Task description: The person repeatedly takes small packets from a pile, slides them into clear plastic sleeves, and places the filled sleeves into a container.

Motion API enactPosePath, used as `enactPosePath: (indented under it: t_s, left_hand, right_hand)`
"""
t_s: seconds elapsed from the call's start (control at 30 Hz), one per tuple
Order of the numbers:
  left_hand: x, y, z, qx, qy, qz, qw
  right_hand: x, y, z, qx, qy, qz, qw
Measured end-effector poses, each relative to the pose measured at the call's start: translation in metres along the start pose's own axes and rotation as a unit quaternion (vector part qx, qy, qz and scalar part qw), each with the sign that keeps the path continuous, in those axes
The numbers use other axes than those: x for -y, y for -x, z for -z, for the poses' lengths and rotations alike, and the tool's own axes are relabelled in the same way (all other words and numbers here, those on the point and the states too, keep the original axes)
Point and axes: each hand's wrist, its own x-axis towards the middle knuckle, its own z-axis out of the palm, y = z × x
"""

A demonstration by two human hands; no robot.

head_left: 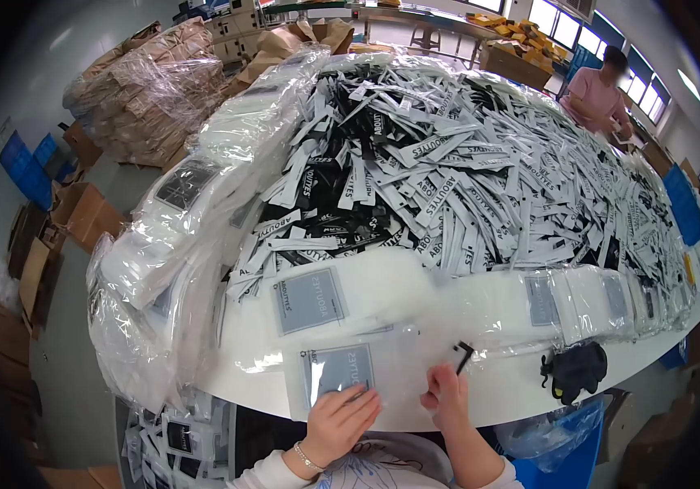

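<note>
My left hand (343,420) lies with its fingers spread over the lower part of a clear bag with a grey printed label (337,371). To its right, my right hand (445,395) is closed, with its fingers curled near the bag's right edge; a small black strip (465,356) shows just above the fingertips, and whether it is held is unclear. Behind this bag lies a stack of similar bags (309,300). A large heap of white and black printed sachets (447,171) covers the table beyond.
Bagged stacks (240,138) line the left edge, and more bags (541,301) lie at the right front beside a black cloth item (578,371). A blue bin (566,448) stands below the table. Another person (598,98) is at the far right. Cartons (89,216) stand left.
</note>
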Motion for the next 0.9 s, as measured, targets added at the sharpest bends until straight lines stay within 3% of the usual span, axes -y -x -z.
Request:
enactPosePath:
  t_s: [0.07, 0.1, 0.2, 0.27, 0.33, 0.4, 0.47, 0.67, 0.8, 0.83, 0.9]
  left_hand:
    - [0.001, 0.011, -0.004, 0.036, -0.011, -0.021, 0.999]
    - [0.001, 0.014, -0.004, 0.049, -0.004, -0.03, 0.998]
    - [-0.003, 0.014, -0.006, 0.007, 0.021, -0.002, 1.0]
    - [-0.009, 0.012, -0.004, -0.044, 0.042, 0.037, 0.997]
    - [-0.008, 0.002, 0.002, 0.057, 0.045, 0.044, 0.996]
    - [-0.005, -0.01, 0.001, 0.107, 0.032, 0.031, 0.993]
    - [-0.004, -0.009, 0.006, 0.126, 0.078, 0.039, 0.988]
    - [-0.007, -0.008, 0.026, 0.169, 0.175, 0.031, 0.97]
    - [-0.007, -0.012, 0.029, 0.173, 0.237, 0.041, 0.955]
    - [-0.006, -0.015, 0.03, 0.173, 0.242, 0.043, 0.954]
    - [-0.003, -0.018, 0.035, 0.175, 0.253, 0.049, 0.95]
  right_hand:
    - [0.005, -0.001, -0.01, 0.006, 0.175, 0.077, 0.982]
    - [0.023, 0.006, -0.029, 0.038, 0.309, 0.185, 0.932]
    - [0.003, 0.016, -0.025, -0.015, 0.321, 0.116, 0.94]
    - [0.006, 0.023, -0.026, 0.074, 0.328, 0.154, 0.929]
    - [0.006, 0.031, -0.026, 0.203, 0.333, 0.232, 0.891]
    - [0.009, 0.04, -0.03, 0.171, 0.364, 0.177, 0.898]
    - [0.016, 0.042, -0.027, 0.139, 0.401, 0.099, 0.9]
    - [0.015, 0.043, -0.017, 0.271, 0.378, 0.199, 0.863]
    - [0.011, 0.04, -0.013, 0.227, 0.43, 0.179, 0.855]
    - [0.014, 0.039, -0.017, 0.231, 0.41, 0.213, 0.857]
    - [0.033, 0.032, -0.031, 0.29, 0.296, 0.171, 0.894]
